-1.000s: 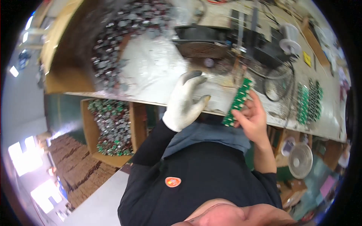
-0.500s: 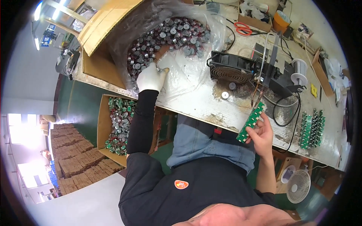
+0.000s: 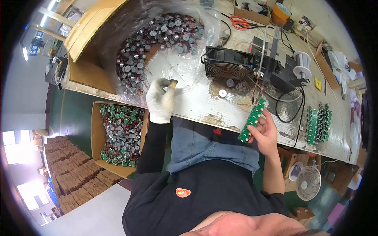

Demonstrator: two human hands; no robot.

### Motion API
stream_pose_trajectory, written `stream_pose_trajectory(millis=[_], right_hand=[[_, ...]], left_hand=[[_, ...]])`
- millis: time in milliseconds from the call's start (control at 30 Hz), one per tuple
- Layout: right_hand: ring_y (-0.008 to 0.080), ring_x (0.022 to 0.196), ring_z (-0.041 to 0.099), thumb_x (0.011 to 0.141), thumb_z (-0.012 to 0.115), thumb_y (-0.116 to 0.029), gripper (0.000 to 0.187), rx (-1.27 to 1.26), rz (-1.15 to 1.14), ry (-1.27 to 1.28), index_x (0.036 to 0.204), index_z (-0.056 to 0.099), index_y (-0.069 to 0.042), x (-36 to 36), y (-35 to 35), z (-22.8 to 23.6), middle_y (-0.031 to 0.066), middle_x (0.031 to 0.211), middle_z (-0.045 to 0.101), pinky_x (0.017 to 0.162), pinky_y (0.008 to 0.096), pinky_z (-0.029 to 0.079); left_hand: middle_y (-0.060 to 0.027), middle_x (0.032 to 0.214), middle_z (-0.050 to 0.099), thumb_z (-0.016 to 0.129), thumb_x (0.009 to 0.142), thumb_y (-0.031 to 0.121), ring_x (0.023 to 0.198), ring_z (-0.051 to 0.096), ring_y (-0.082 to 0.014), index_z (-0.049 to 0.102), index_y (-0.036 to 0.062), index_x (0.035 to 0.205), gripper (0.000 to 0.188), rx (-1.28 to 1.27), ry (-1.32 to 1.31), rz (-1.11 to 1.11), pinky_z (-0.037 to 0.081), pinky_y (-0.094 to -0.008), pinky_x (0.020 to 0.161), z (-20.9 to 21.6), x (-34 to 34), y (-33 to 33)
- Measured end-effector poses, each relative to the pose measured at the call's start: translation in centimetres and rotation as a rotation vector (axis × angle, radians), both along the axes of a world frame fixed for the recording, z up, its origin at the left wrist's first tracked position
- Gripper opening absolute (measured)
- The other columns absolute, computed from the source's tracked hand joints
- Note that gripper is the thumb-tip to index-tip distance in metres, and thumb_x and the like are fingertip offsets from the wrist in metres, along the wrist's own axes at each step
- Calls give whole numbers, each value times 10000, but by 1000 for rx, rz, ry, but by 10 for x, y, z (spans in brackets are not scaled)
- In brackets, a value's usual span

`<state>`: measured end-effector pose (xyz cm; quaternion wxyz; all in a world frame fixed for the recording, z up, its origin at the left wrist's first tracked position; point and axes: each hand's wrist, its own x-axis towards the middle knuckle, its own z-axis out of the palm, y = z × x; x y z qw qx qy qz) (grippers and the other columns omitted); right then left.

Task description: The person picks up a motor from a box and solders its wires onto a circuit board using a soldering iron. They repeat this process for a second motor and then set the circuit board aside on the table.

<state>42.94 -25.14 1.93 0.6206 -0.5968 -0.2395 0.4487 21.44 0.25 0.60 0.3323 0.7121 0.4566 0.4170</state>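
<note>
My left hand (image 3: 160,100), in a white glove, is over the near edge of the bench with its fingers curled together. Thin wire shows by its fingertips, but what it pinches is hidden. Just beyond it, a heap of small round metal motors (image 3: 136,65) with red wires lies on clear plastic sheeting (image 3: 185,76). My bare right hand (image 3: 265,133) grips a long green circuit board (image 3: 251,121) between thumb and fingers. The board slants, its far end close under the tip of a soldering fixture (image 3: 271,63).
A black fan (image 3: 226,65) stands left of the fixture, with two loose motors (image 3: 223,93) before it. Solder spool (image 3: 302,63), orange scissors (image 3: 239,23) and upright green boards (image 3: 318,124) are on the bench. An open carton (image 3: 96,129) of wired parts sits lower left.
My left hand has drawn back from the motor heap toward the bench edge, its fingers now curled. My right hand still holds the board near the fixture; the whole view has shifted slightly.
</note>
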Motion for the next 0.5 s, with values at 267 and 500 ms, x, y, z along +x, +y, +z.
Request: stream_pose_trajectory(millis=[267, 500], right_hand=[[124, 621, 606, 838, 619, 56, 672, 0, -8, 12, 1404, 257, 35, 2, -3, -2, 141, 1006, 593, 478, 233, 492], [125, 627, 608, 844, 636, 28, 693, -11, -15, 30, 1410, 236, 20, 1, -2, 0, 158, 1049, 594, 486, 234, 493]], left_hand=[[-96, 823, 667, 598, 919, 112, 619, 583, -95, 583, -79, 1134, 287, -374, -217, -257, 455, -207, 577, 28, 26, -38], [-29, 741, 596, 636, 916, 213, 609, 557, -83, 618, -47, 1016, 280, -679, -216, -350, 462, -221, 568, 30, 56, -88]])
